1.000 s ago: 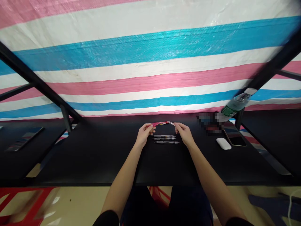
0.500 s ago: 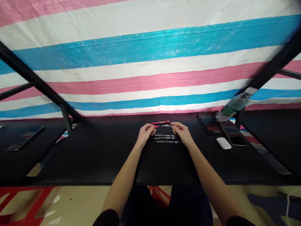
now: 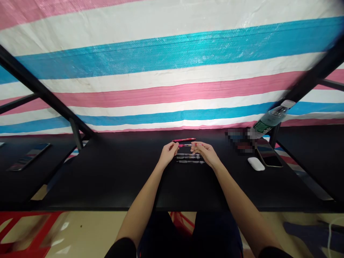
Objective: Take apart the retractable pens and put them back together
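Between my two hands a red pen (image 3: 185, 145) is held level, a little above the black table (image 3: 113, 172). My left hand (image 3: 169, 152) pinches its left end. My right hand (image 3: 205, 152) grips its right part, the fingers covering that end. Just behind lies another red pen (image 3: 184, 139), flat on the table. In front, several pens with dark grips and clear barrels, such as the nearest black pen (image 3: 190, 162), lie side by side, partly hidden by my right hand.
At the right are a white rounded case (image 3: 256, 163), a phone (image 3: 269, 153) and a tilted plastic bottle (image 3: 271, 120), beside a blurred-out patch. Black metal posts (image 3: 45, 95) flank the table. A striped sheet (image 3: 172, 82) hangs behind. Another phone (image 3: 29, 157) lies on the left table.
My right hand has moved left toward my left hand. The two parts of the red pen, apart at the middle before, now look joined in one line.
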Demonstrator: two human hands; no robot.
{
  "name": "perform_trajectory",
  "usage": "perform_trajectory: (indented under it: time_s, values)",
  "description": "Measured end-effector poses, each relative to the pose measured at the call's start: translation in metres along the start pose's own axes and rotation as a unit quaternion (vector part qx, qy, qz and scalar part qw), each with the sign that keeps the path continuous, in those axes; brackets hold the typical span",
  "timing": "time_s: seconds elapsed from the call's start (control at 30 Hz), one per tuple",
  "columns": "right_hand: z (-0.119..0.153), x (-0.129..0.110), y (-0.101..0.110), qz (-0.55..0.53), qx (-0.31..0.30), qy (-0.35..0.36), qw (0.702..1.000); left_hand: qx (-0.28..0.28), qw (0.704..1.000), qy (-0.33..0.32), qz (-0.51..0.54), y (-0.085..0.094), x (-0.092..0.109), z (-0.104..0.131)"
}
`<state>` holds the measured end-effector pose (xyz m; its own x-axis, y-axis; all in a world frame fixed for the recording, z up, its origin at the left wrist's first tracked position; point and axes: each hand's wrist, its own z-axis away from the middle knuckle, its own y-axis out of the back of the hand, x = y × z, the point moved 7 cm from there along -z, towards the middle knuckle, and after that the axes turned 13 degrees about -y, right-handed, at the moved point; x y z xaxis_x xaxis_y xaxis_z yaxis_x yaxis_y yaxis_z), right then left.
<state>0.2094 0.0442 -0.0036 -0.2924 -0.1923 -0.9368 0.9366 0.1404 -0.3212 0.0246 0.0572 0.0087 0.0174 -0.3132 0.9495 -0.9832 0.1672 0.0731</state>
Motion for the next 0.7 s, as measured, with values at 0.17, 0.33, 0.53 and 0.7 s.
perform_trajectory:
  time_s: [0.17,0.33,0.53,0.7]
  values:
    - [-0.002,0.002,0.002,0.005,0.015,-0.006,1.000,-0.015,0.999,-0.009,0.032,-0.002,0.005,0.001]
    - [-0.003,0.002,0.005,-0.020,0.020,-0.010,1.000,-0.023,0.997,-0.008,0.070,-0.005,0.008,0.001]
    - [-0.002,-0.001,0.007,-0.029,0.020,0.000,0.999,0.023,0.999,0.018,0.037,0.002,0.001,0.000]
    - [-0.001,-0.003,0.008,-0.028,0.032,-0.004,0.999,0.022,0.999,0.019,0.019,0.006,0.002,0.000]
